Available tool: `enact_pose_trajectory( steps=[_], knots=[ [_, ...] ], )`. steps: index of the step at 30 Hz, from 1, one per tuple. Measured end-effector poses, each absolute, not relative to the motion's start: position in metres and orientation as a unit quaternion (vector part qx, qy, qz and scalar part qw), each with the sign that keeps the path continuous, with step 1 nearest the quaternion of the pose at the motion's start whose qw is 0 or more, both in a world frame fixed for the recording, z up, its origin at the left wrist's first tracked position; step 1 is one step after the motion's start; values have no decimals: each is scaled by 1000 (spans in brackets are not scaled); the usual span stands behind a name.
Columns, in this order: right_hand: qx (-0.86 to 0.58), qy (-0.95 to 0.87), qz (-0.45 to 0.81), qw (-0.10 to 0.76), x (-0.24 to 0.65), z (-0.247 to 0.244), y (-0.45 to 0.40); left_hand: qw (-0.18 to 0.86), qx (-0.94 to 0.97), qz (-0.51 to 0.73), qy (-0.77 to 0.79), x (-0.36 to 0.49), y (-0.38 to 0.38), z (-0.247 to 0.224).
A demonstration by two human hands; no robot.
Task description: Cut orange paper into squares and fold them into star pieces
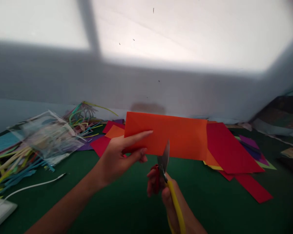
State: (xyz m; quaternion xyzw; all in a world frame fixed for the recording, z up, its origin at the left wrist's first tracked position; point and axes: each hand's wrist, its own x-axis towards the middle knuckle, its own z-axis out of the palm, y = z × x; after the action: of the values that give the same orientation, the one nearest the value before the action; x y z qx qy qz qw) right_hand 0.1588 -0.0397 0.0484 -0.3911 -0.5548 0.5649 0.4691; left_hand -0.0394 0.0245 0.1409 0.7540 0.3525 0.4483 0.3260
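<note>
My left hand [119, 157] pinches the left end of a rectangular sheet of orange paper [178, 135], with the thumb and fingers pressed over its lower left part. The sheet is held up above the green tabletop. My right hand [171, 195] grips a pair of scissors [164, 159] with one yellow handle and one red handle. The blades are spread and point upward at the sheet's lower edge near its middle. One blade shows in front of the orange paper; the other appears to be behind or below it.
Red paper sheets [230, 148] and a red strip [255, 188] lie on the green table [127, 208] at right, over other coloured sheets. At left are a clear plastic bag [51, 136], many coloured strips [17, 162] and a white cable [36, 186]. A pale wall [107, 84] rises behind.
</note>
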Motion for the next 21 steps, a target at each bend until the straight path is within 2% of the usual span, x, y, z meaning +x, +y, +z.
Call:
enact_pose_trajectory(
  steps=[8,21],
  knots=[
    [-372,-540,606,450,162,58,-39,337,729,446,397,-43,20,140],
    [-385,-557,578,455,162,60,-39,365,704,455,406,-37,18,139]
  ],
)
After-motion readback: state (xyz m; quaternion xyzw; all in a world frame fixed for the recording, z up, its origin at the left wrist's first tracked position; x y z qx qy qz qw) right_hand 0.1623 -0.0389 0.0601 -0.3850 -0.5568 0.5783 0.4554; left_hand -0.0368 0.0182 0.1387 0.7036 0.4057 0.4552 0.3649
